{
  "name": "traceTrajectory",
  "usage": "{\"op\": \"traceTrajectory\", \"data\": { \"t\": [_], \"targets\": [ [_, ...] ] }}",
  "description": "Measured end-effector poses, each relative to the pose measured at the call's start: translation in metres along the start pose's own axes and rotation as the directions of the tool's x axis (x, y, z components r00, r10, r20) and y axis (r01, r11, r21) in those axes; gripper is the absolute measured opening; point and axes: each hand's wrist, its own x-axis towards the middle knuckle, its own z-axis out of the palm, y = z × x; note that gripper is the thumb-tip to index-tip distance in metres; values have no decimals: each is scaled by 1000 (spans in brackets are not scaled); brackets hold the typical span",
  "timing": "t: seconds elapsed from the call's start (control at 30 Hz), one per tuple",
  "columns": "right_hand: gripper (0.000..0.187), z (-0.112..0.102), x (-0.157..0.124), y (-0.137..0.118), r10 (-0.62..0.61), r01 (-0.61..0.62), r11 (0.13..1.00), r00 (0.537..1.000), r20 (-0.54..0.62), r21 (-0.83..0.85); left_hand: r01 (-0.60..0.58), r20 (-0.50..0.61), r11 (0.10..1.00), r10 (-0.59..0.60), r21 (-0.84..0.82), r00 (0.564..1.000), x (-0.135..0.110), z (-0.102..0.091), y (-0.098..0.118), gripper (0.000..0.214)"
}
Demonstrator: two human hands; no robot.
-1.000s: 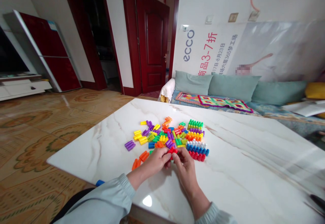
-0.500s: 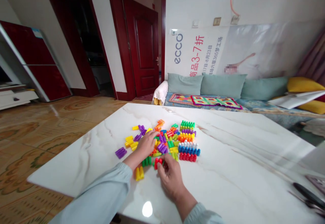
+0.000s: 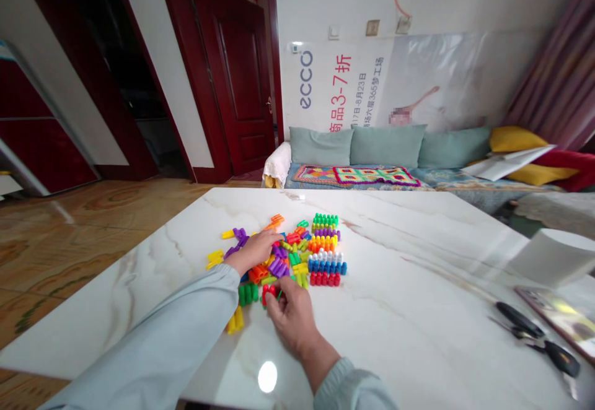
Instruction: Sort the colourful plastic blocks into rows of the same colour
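Note:
My left hand [image 3: 255, 250] reaches over a pile of colored plastic peg-shaped pieces, fingers stretched out and touching or just above it; the fingertips' undersides are hidden. Purple pieces [image 3: 279, 267] and orange pieces [image 3: 258, 273] lie beside it. Close to the table's near side, my right hand [image 3: 296, 314] pinches a small red peg-like piece [image 3: 268, 293] between thumb and fingers, with a bit of green showing by the fingertips. Left of it lie a green piece [image 3: 248, 293] and a yellow piece [image 3: 236, 319].
Right of the pile, pegs stand in rows by color, among them red [image 3: 325, 279], blue [image 3: 328, 267] and green [image 3: 326, 219]. Keys [image 3: 542, 335] and a phone [image 3: 558, 317] lie on the white marbled table [image 3: 409, 329] at the right. A sofa [image 3: 367, 178] stands behind.
The camera view has turned to the right, so everything sits further left. My left hand has shifted slightly over the pile; my right hand keeps its pinch on the red piece.

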Motion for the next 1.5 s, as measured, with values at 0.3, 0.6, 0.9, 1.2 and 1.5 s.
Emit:
{"op": "traceTrajectory", "data": {
  "t": [0.3, 0.6, 0.9, 1.2, 1.5],
  "targets": [
    [9, -3, 3, 0, -52, 53, 999, 997, -51, 9, 76, -278, 955, -158, -285, 948, -63, -30, 39, 28],
    [12, -14, 2, -3, -118, 129, 990, 980, -159, 64, 16, -304, 854, -203, -520, 931, -116, -6, 71, 16],
    [23, -70, -6, 21, -91, -7, 989, 763, -640, -150, -72, -137, 803, -11, -592, 991, -121, 10, 103, 6],
    [28, -75, -17, 33, 128, -179, 983, 839, -529, -46, -121, -43, 796, 119, -593, 992, -107, 22, 132, 10],
    [21, -69, -15, 36, 142, -220, 956, 926, -349, -194, 25, -71, 868, -69, -496, 995, -110, 21, 97, 10]
  ]
}}
